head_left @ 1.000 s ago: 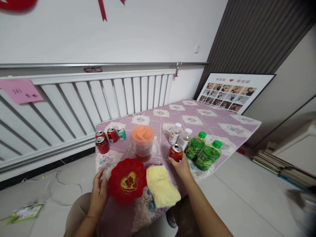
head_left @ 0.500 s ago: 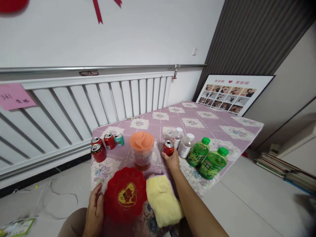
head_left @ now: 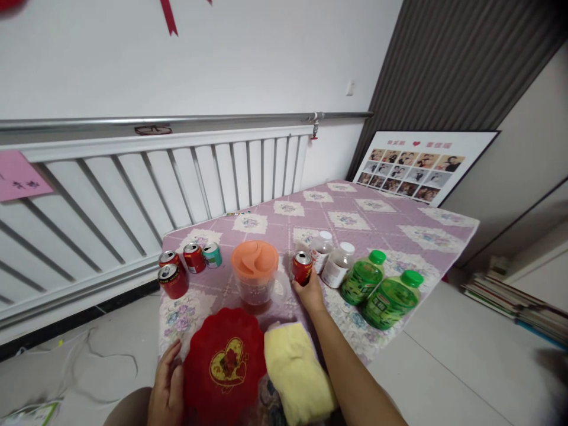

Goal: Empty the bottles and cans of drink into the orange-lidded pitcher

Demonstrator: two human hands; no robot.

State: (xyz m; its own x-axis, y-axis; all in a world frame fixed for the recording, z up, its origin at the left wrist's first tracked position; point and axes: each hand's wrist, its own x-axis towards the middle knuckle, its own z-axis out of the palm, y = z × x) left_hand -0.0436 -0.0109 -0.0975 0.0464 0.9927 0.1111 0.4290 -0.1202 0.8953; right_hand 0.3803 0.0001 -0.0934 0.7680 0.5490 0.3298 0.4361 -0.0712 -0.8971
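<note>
My right hand point(head_left: 309, 291) is wrapped round a red drink can point(head_left: 302, 266), which stands upright right of a clear pitcher with an orange lid point(head_left: 254, 260). Resting by the table's front left edge, my left hand point(head_left: 167, 381) holds nothing, its fingers stretched out beside a scalloped red plate point(head_left: 202, 349) with a gold heart. A folded yellow cloth point(head_left: 297, 370) lies right of the plate, under my right forearm. Two clear bottles with white caps point(head_left: 338, 266) and two green bottles point(head_left: 390, 302) stand in a row right of the held can.
At the table's left stand several cans: red ones point(head_left: 174, 283) and a teal one point(head_left: 212, 255). A floral tablecloth point(head_left: 317, 210) covers the table. Behind it is a white radiator point(head_left: 231, 177); a photo board point(head_left: 408, 168) leans at the far right end.
The camera view has shifted slightly, so the plate and cloth appear a little lower. My right hand still grips the can, and my left hand stays beside the plate.
</note>
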